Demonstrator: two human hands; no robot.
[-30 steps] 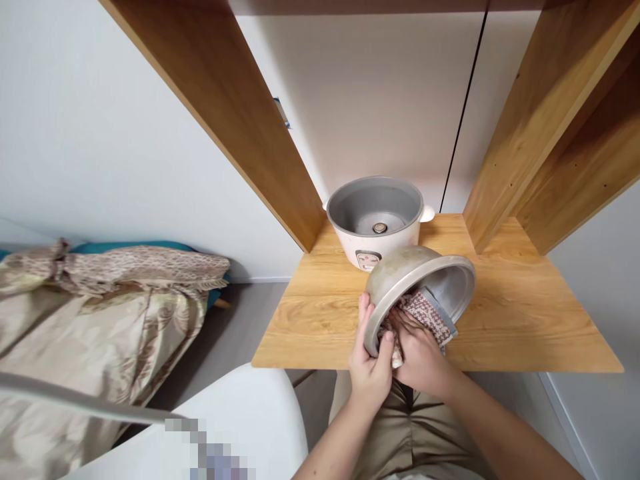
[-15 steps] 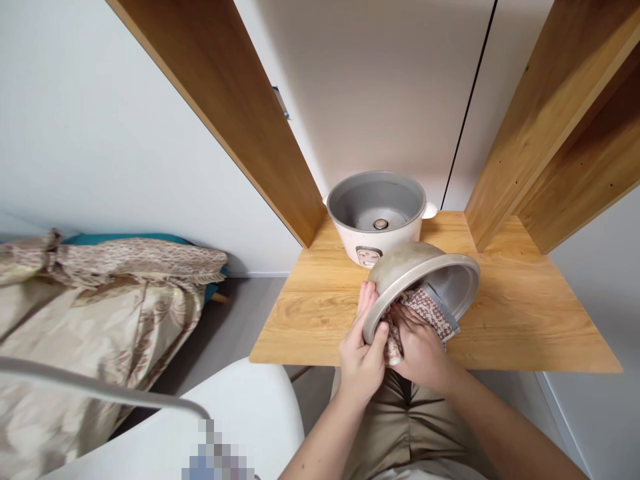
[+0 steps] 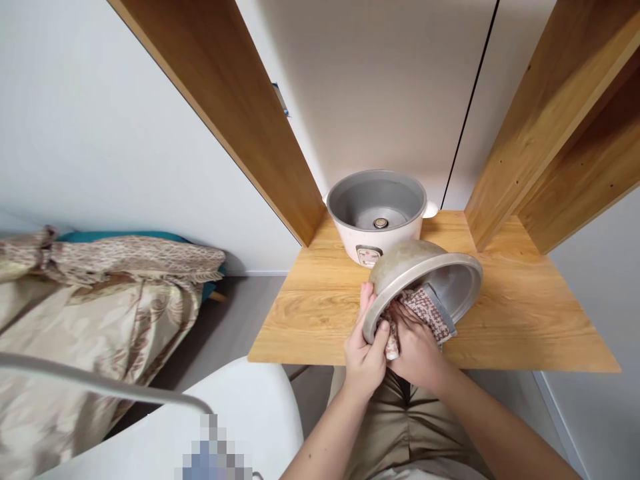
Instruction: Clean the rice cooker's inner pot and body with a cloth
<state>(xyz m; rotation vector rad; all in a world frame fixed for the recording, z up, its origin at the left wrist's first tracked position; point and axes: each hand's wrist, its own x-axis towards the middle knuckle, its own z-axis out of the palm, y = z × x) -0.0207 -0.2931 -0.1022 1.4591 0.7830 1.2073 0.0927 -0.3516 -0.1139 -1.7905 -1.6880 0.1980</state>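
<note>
A metal rice cooker inner pot (image 3: pixel 400 263) is tilted on its side over the wooden desk, its mouth facing me. My left hand (image 3: pixel 367 350) grips its rim at the left, thumb on the near side and fingers behind. Inside the mouth, my right hand (image 3: pixel 413 343) presses a brown-and-white patterned cloth (image 3: pixel 427 313) with a grey edge against the wall; its fingertips are partly hidden by the cloth and rim. Just behind the pot stands the white rice cooker body (image 3: pixel 350 237), lidless, with a round metal piece at the centre of its grey inside.
The wooden desk (image 3: pixel 300 320) has upright boards (image 3: pixel 520 133) at both sides and a pale panel behind. A white table (image 3: pixel 250 400) with a grey curved tube (image 3: pixel 100 380) is at lower left. Beyond it lies a bed with a patterned cover (image 3: pixel 150 313).
The cloth and my right hand have shifted very slightly inside the pot. My left hand keeps its hold on the rim, and the cooker body stays in place.
</note>
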